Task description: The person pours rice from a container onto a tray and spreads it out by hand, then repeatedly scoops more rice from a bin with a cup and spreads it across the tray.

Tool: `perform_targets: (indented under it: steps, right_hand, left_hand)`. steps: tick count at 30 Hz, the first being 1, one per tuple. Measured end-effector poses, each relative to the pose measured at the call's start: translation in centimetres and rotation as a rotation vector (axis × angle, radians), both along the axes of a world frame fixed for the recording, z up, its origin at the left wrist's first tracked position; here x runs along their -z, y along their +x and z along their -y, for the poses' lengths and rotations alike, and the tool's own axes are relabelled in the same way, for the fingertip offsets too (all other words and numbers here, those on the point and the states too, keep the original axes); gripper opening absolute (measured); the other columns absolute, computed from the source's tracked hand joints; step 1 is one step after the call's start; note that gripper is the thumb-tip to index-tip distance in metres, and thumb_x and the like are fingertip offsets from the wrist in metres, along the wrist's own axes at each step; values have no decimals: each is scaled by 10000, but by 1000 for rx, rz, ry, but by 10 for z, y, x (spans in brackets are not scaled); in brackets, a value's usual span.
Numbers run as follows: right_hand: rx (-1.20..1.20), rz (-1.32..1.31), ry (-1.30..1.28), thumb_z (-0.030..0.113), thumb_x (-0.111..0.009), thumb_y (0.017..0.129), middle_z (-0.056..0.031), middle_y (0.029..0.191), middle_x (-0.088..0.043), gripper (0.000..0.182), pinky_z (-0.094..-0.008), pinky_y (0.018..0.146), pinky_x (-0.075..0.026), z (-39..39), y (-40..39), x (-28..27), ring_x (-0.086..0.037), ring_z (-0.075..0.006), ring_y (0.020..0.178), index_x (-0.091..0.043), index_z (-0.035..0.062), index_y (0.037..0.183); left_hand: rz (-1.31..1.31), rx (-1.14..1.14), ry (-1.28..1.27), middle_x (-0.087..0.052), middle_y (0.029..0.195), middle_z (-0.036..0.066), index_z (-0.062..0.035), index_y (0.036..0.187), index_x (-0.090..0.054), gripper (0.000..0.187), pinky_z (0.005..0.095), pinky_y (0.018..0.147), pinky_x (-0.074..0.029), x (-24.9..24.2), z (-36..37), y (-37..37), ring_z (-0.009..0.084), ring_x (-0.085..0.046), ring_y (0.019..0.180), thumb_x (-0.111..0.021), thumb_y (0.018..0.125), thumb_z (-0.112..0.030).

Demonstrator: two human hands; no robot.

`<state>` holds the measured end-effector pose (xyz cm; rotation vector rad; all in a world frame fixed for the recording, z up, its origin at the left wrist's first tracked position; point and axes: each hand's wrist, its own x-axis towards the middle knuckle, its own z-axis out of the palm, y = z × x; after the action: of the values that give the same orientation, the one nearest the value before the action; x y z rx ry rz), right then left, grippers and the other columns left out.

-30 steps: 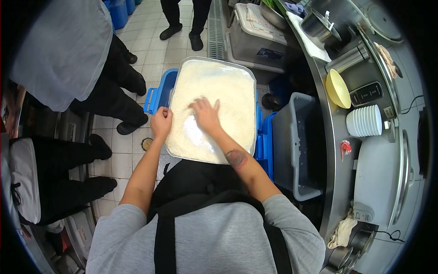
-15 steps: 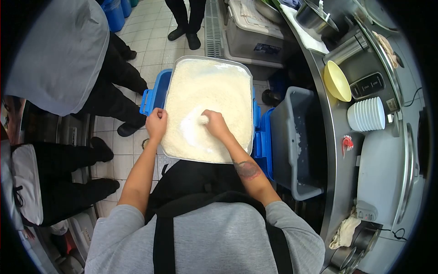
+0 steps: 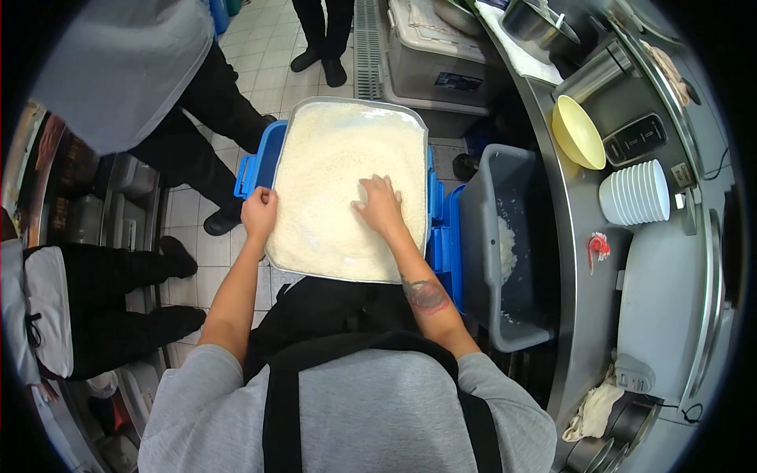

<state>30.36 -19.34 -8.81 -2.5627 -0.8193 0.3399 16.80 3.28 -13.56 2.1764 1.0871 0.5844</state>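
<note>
A wide shallow tray [image 3: 347, 99] with a thin metallic-looking rim lies in front of me. Pale, fine crumbs [image 3: 323, 158] cover its bottom. My left hand [image 3: 260, 211] is closed at the tray's left edge, fingers curled at the rim. Palm down with the fingers spread, my right hand [image 3: 382, 203] rests on the crumbs right of the middle. Whether anything lies under its palm is hidden. Beneath the tray, a blue container [image 3: 273, 146] shows at the left.
A grey tub [image 3: 493, 236] with whitish bits inside stands to the right. On the steel counter are a yellow bowl [image 3: 579, 132] and a stack of white bowls [image 3: 635, 193]. Other people's legs [image 3: 213, 134] stand at the left and ahead.
My right hand, which pinched a small whitish lump, has opened and spread flat slightly to the right. Crumbs now cover most of the bare white patch. The tray sits slightly further left in view.
</note>
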Motion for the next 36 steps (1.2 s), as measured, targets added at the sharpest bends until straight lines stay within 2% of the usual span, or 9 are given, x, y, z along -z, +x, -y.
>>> perform_targets:
  steps: [1, 3, 6, 14, 16, 19, 36]
  right_hand:
    - [-4, -1, 0, 228, -684, 790, -171, 1392, -398, 488, -567, 1036, -293, 4, -4, 10, -313, -355, 1330, -544, 123, 1246]
    - [-61, 156, 95, 267, -662, 812, -167, 1436, -349, 527, -594, 1055, -243, 13, -9, 33, -259, -368, 1362, -508, 138, 1299]
    - [-81, 175, 140, 285, -640, 827, -146, 1454, -340, 528, -582, 1061, -243, 21, -14, 36, -253, -358, 1370, -494, 143, 1314]
    - [-61, 184, 165, 273, -632, 825, -129, 1443, -362, 501, -571, 1064, -246, 21, -16, 37, -277, -341, 1362, -513, 146, 1294]
    - [-59, 193, 167, 269, -632, 823, -127, 1440, -367, 497, -569, 1063, -248, 22, -16, 37, -280, -340, 1361, -517, 146, 1290]
    - [-56, 197, 176, 262, -632, 819, -127, 1435, -373, 494, -567, 1061, -252, 22, -16, 37, -284, -339, 1359, -520, 145, 1286]
    - [-50, 185, 201, 265, -630, 816, -125, 1437, -376, 490, -557, 1077, -229, 22, -16, 38, -286, -340, 1358, -527, 147, 1280]
  left_hand:
    - [-7, -8, 3, -665, 687, 93, -65, 822, -672, 234, 380, 618, -491, 0, 0, 0, 285, -655, 661, -609, 805, -290]
    - [-15, -11, 7, -666, 688, 93, -66, 826, -673, 241, 379, 617, -491, 1, 0, 0, 284, -655, 662, -608, 805, -297]
    - [-18, -11, 8, -664, 687, 90, -64, 836, -674, 255, 375, 616, -487, 2, 0, 0, 277, -651, 656, -602, 809, -307]
    - [-5, 6, 16, -665, 688, 93, -55, 828, -673, 256, 376, 600, -479, 4, -2, 0, 266, -646, 639, -606, 816, -302]
    - [-2, 19, 9, -647, 671, 107, -13, 838, -667, 281, 347, 581, -463, 5, -3, 0, 224, -614, 596, -593, 831, -284]
    - [15, 20, 14, -644, 662, 100, -20, 832, -668, 277, 348, 572, -459, 6, -3, 0, 218, -607, 587, -594, 832, -286]
    - [-3, 14, 6, -654, 665, 88, -45, 820, -668, 260, 366, 578, -466, 7, -3, 1, 245, -630, 608, -598, 819, -296]
